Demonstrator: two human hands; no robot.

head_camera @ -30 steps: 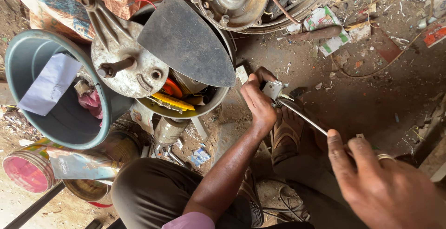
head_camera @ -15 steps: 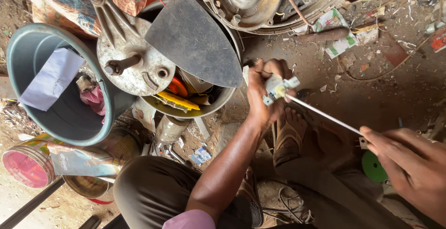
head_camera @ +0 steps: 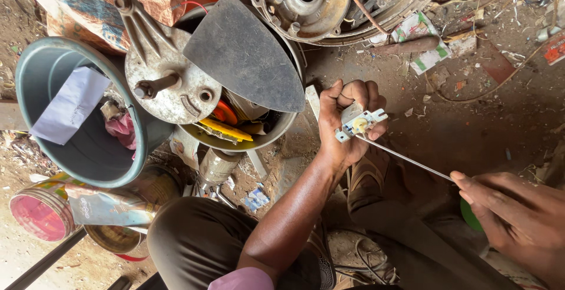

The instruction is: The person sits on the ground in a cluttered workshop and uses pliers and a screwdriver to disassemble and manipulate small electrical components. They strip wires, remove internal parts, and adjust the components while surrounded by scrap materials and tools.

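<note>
Below you, in the head view, your left hand (head_camera: 347,122) grips a small white part (head_camera: 358,122) with a yellow knob, held over the dirt floor (head_camera: 471,119). A thin metal rod (head_camera: 406,159) runs from the part to your right hand (head_camera: 518,219), whose fingers pinch its far end. Just left sits a metal pot (head_camera: 282,131) of scrap under a dark iron plate (head_camera: 244,54), beside a grey bucket (head_camera: 35,66).
</note>
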